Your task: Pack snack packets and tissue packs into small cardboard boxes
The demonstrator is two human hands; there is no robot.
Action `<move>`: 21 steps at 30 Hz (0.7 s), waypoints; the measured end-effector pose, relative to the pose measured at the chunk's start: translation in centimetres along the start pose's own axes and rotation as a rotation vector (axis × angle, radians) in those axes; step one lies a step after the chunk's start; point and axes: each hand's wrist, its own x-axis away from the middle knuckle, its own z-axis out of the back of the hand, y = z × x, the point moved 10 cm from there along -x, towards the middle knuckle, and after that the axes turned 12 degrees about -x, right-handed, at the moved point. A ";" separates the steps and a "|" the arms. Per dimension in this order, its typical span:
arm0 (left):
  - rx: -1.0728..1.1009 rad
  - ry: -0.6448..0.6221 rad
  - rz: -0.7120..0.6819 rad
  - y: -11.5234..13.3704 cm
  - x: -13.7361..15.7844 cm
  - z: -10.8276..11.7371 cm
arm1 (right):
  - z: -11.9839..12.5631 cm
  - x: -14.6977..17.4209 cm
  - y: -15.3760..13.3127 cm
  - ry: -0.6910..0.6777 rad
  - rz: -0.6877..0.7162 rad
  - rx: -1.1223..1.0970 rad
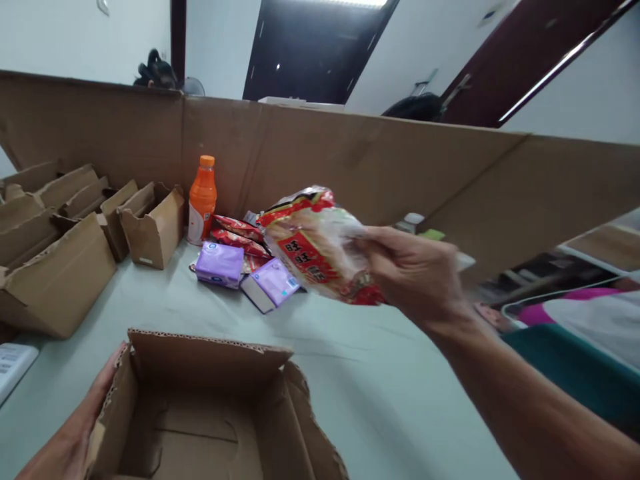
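My right hand (410, 270) is closed on the right end of a clear and red snack packet (310, 257), holding it in the air above the table. Low in the view stands an open cardboard box (210, 360), its inside bare down to the bottom flaps. Against the left wall of that box rests my left hand (83, 420), with its fingers along the outside and partly hidden. Behind the held packet lie two purple tissue packs (220, 263) and several red snack packets (240, 237), beside an orange drink bottle (203, 200) standing upright.
Several open cardboard boxes (65, 280) are crowded at the left. A tall cardboard partition (350, 160) runs along the back. A white object (15, 363) lies at the left edge, and a teal bin (575, 367) stands at the right. Heads show beyond the partition.
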 end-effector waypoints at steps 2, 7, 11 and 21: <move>0.042 -0.061 -0.017 0.2 -0.3 -0.5 | -3.3 -1.6 0.6 -0.089 0.052 0.084; -0.008 -0.259 -0.119 1.4 -0.9 -1.2 | -13.9 -2.5 0.5 -0.431 0.136 0.051; -0.010 -0.250 -0.143 2.0 -0.6 -0.4 | -17.6 -0.7 0.9 -0.588 0.148 0.023; -0.184 0.589 0.255 -3.2 -1.4 8.0 | -9.3 6.1 0.9 -0.461 0.038 -0.225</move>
